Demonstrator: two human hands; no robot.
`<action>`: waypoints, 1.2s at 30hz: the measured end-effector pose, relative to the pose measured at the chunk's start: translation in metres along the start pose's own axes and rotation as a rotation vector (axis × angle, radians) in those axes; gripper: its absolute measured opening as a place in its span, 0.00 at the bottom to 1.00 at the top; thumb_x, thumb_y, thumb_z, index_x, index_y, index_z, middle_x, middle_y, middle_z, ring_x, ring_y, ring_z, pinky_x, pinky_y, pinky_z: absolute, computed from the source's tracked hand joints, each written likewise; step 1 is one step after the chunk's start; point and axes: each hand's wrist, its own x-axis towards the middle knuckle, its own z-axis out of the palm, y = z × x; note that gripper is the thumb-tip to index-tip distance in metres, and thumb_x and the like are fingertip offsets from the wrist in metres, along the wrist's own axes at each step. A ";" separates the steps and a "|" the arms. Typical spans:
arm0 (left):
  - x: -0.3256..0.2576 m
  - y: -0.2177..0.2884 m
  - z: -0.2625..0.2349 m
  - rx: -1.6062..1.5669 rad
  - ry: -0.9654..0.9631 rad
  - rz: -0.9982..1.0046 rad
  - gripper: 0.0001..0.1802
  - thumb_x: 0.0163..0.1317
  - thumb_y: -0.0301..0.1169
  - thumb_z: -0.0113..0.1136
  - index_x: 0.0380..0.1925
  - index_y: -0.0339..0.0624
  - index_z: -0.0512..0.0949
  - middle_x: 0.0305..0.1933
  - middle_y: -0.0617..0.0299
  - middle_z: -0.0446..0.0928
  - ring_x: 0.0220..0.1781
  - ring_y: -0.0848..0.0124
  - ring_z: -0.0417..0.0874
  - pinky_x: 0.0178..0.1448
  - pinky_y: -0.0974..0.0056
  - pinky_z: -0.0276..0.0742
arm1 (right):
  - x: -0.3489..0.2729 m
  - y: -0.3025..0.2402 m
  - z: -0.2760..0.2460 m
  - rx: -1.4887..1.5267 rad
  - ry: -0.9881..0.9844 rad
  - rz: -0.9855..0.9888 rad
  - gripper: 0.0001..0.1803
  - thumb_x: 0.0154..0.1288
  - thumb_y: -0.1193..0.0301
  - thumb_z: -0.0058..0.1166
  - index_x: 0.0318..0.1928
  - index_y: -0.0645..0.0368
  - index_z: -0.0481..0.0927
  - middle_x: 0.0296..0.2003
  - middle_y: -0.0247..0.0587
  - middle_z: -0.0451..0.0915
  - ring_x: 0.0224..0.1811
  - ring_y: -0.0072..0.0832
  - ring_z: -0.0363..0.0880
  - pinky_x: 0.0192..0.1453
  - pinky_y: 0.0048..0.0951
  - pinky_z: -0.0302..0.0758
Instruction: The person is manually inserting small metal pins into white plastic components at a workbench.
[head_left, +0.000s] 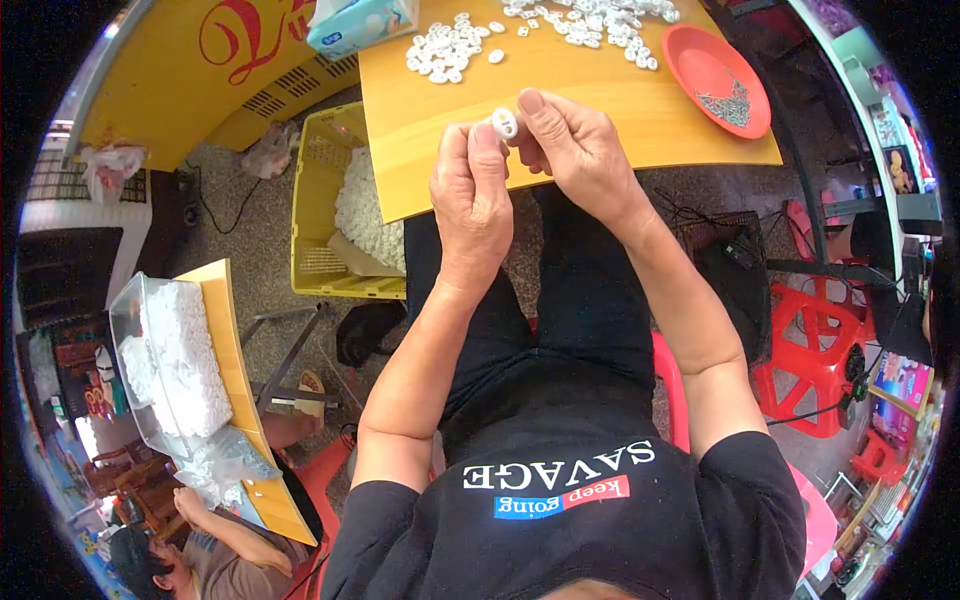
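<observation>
A small white oval plastic piece (pixel 505 124) with two openings in its face is pinched between the thumb and fingers of my left hand (pixel 470 198). Close beside it is my right hand (pixel 585 158), thumb raised and fingers curled under; whatever those fingers hold is hidden. Both hands are just above the near edge of the wooden table (pixel 430 145). Similar white pieces lie beyond them in a smaller heap (pixel 440 52) and a larger heap (pixel 592 20). At the right, a red plate (pixel 695 62) holds many thin grey metal bits (pixel 733 104).
A tissue pack (pixel 365 24) sits at the table's far left. Below the left edge stands a yellow crate (pixel 313 205) full of white pieces (pixel 365 205). Further left, another person (pixel 235 550) works by a clear bin (pixel 133 345). Red stools (pixel 815 325) stand at right.
</observation>
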 end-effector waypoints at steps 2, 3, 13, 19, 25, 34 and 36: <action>0.000 -0.004 -0.001 -0.020 -0.007 -0.002 0.13 0.74 0.34 0.45 0.32 0.38 0.70 0.24 0.66 0.69 0.27 0.79 0.67 0.31 0.71 0.66 | 0.001 0.000 -0.002 -0.020 -0.022 0.026 0.23 0.74 0.58 0.45 0.28 0.64 0.77 0.16 0.32 0.72 0.20 0.17 0.69 0.24 0.23 0.68; -0.001 -0.005 -0.001 -0.040 -0.014 -0.004 0.13 0.74 0.34 0.45 0.31 0.38 0.70 0.25 0.67 0.69 0.27 0.79 0.66 0.31 0.71 0.66 | 0.002 -0.002 -0.003 -0.035 -0.025 0.020 0.23 0.74 0.58 0.45 0.28 0.64 0.77 0.16 0.32 0.72 0.20 0.17 0.69 0.24 0.23 0.67; -0.006 0.004 0.006 -0.058 -0.011 -0.015 0.14 0.76 0.35 0.41 0.31 0.40 0.67 0.27 0.67 0.67 0.30 0.79 0.66 0.36 0.71 0.67 | -0.003 -0.001 0.005 -0.053 -0.029 -0.030 0.20 0.74 0.62 0.47 0.27 0.65 0.74 0.17 0.36 0.75 0.22 0.18 0.73 0.25 0.25 0.71; -0.008 0.002 0.005 0.009 -0.029 0.001 0.14 0.76 0.35 0.41 0.32 0.40 0.67 0.27 0.67 0.68 0.30 0.79 0.67 0.35 0.71 0.67 | -0.006 -0.002 0.004 -0.045 -0.017 -0.030 0.20 0.74 0.62 0.47 0.28 0.66 0.74 0.18 0.36 0.75 0.22 0.19 0.72 0.26 0.25 0.70; -0.011 0.005 0.005 -0.052 -0.016 -0.063 0.15 0.76 0.36 0.41 0.31 0.41 0.68 0.28 0.68 0.68 0.31 0.79 0.66 0.37 0.72 0.66 | -0.007 -0.001 -0.002 -0.023 -0.039 -0.030 0.21 0.74 0.59 0.47 0.28 0.65 0.74 0.18 0.33 0.73 0.22 0.18 0.70 0.26 0.24 0.68; -0.002 -0.014 -0.005 -0.307 -0.056 -0.008 0.20 0.76 0.41 0.38 0.45 0.35 0.73 0.43 0.59 0.76 0.44 0.73 0.75 0.52 0.66 0.71 | -0.007 -0.005 -0.005 -0.005 -0.072 0.048 0.21 0.73 0.58 0.49 0.28 0.63 0.75 0.18 0.31 0.72 0.21 0.15 0.68 0.25 0.22 0.67; -0.002 -0.017 -0.007 -0.388 -0.131 -0.074 0.27 0.76 0.46 0.35 0.57 0.35 0.71 0.56 0.54 0.73 0.55 0.69 0.74 0.60 0.63 0.69 | -0.007 -0.006 -0.006 0.023 -0.094 0.070 0.21 0.73 0.58 0.49 0.29 0.63 0.76 0.18 0.30 0.72 0.22 0.15 0.69 0.25 0.21 0.67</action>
